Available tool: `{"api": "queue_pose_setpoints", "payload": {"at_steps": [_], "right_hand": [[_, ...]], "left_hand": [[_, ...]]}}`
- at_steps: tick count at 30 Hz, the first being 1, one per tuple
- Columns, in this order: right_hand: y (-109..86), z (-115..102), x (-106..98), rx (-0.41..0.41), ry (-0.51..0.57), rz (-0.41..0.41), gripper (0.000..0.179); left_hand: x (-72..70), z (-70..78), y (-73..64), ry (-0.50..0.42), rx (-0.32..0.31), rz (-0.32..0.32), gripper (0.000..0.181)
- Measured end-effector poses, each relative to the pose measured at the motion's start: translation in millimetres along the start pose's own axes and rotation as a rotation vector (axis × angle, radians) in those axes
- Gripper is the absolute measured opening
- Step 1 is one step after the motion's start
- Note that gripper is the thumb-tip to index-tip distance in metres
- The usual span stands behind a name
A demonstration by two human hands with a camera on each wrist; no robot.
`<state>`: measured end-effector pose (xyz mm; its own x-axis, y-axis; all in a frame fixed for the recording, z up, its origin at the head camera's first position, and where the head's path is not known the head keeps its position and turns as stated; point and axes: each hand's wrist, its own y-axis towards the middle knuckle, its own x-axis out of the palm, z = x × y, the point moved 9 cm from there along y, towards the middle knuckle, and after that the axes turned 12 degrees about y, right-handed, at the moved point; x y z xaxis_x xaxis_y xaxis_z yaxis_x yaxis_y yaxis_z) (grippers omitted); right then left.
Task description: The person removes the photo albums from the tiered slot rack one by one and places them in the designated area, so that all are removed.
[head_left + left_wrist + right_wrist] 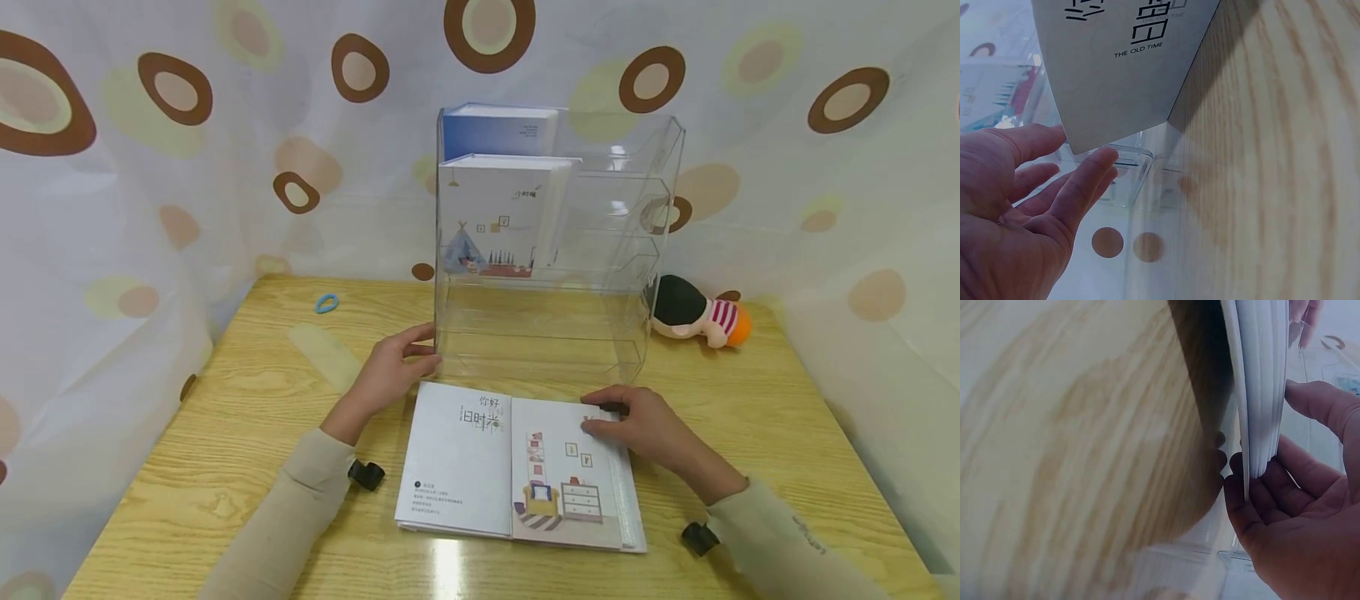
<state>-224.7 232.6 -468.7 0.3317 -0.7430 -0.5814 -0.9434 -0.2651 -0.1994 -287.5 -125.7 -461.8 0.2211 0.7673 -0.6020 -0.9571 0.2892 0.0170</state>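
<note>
A photo album (pixel 457 458) lies open on the table, its left page printed with text and its right page with an armchair and a chest of drawers. My right hand (pixel 637 425) grips the album's upper right edge. In the right wrist view, the thumb is on one face and curled fingers (pixel 1244 515) are at the corner of the page stack (pixel 1263 394). My left hand (pixel 393 371) is beside the lower left edge of a clear plastic rack (pixel 540 333), fingers loosely bent and holding nothing. The left wrist view shows it close to the album's corner (pixel 1116 94); contact is unclear.
Two more albums stand in the rack, a white one (pixel 495 217) in front of a blue one (pixel 487 137). A doll-like toy (pixel 697 317) lies right of the rack. On the left are a blue ring (pixel 327 303) and a pale flat strip (pixel 326 357). Patterned sheeting (pixel 360 150) encloses the table.
</note>
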Motion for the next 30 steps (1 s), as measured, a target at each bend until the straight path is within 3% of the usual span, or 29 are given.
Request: {"api": "queue_pose_setpoints", "payload": {"at_steps": [13,30], "right_hand": [[-2.6,-2,4,0.017,0.004,-0.004,0.049],[0.8,-16,-4,-0.019,0.075,0.020,0.050]], "left_hand": [[-0.2,0.7,-0.8,0.012,-0.005,-0.001,0.063],[-0.6,1.1,-0.2,0.008,-0.015,-0.005,0.063]]}}
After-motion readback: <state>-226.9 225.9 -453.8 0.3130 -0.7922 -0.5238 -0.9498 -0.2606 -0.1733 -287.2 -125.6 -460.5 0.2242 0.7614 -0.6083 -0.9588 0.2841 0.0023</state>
